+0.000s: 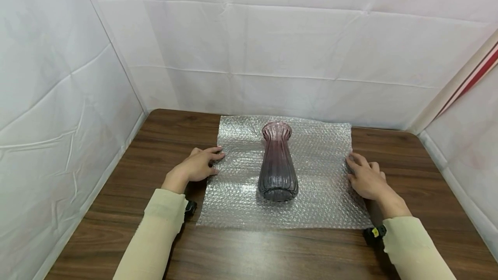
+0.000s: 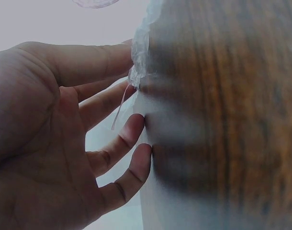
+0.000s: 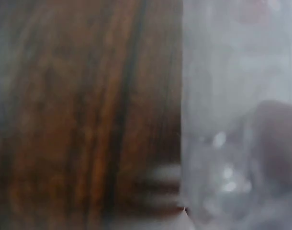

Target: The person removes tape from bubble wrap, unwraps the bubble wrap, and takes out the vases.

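Note:
A ribbed glass vase point(image 1: 277, 163), pink at the rim and grey toward the base, lies on its side on a sheet of bubble wrap point(image 1: 237, 202). Its flared mouth points away from me. At the wrap's left edge, my left hand point(image 1: 196, 165) rests with fingers spread and thumb apart. In the left wrist view, the left thumb and fingertips touch the crinkled edge, while two other fingertips reach the surface. My right hand point(image 1: 365, 178) touches the opposite edge with index finger and thumb apart. The right wrist view is blurred, with a dark shape point(image 3: 277, 143) behind translucent film.
The bubble wrap lies on a dark brown wooden table point(image 1: 241, 254). White creased sheeting point(image 1: 272, 42) stands behind the table and along both sides. A red stripe point(image 1: 476, 77) runs down the sheeting at right.

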The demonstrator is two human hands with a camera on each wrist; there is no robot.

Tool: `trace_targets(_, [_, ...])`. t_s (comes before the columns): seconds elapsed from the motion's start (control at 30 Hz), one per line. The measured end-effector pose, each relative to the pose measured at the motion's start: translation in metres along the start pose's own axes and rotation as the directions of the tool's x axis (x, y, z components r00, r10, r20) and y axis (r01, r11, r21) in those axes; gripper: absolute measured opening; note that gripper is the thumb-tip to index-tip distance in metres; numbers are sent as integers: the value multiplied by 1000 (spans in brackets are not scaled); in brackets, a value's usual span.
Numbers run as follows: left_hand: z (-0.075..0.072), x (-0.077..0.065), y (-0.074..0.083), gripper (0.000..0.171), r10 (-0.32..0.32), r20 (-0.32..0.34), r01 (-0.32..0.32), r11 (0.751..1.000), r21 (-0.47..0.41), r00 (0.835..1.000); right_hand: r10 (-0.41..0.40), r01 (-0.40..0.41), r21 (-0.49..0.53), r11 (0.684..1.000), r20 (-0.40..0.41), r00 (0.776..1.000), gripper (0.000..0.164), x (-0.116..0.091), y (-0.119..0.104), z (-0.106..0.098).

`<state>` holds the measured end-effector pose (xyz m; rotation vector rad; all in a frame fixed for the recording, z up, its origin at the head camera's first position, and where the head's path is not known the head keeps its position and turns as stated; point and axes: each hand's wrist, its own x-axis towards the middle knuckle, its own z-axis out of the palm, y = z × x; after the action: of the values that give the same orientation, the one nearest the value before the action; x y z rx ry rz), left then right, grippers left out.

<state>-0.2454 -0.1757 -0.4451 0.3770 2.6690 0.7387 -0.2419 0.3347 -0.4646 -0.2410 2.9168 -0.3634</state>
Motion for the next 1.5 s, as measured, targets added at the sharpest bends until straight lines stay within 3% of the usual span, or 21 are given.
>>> trace_targets(0.83, [4,0,-1,60,-19,13,19,1000,-22,1000,-24,22,22,1000,70,997,62,-2,4,-1])
trace_targets(1.17, [2,0,-1,59,-10,8,10,1000,-14,1000,-70,69,22,997,48,996,63,-3,7,-4])
trace_targets(1.5, [0,2,-1,59,-9,1,9,1000,-25,1000,-66,66,58,996,11,998,62,-3,7,-5])
